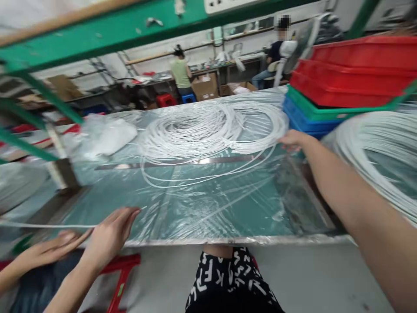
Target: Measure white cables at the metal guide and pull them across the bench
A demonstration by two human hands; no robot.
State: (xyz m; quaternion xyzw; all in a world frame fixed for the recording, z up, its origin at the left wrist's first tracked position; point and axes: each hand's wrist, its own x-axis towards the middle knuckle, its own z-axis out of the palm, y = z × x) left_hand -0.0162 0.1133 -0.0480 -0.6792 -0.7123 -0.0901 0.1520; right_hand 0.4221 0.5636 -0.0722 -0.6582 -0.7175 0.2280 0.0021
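Note:
A large loose coil of white cord (pixel 208 130) lies on the green, plastic-covered table (pixel 202 208). My right hand (pixel 293 139) reaches to the coil's right edge, and its fingers look closed on the outer strands, though motion blurs them. My left hand (pixel 110 230) is at the table's near left edge, fingers together along a single white cord (pixel 48 225) that runs off to the left. Another person's hand (pixel 55 248) lies just left of mine, under that same cord.
Stacked red, green and blue bins (pixel 342 87) stand at the right, with a second cord coil (pixel 378 148) in front. A plastic bag (pixel 107 134) lies at the back left, and a metal ruler (pixel 182 163) crosses the table. A red stool (pixel 122 269) is below. People sit at far benches.

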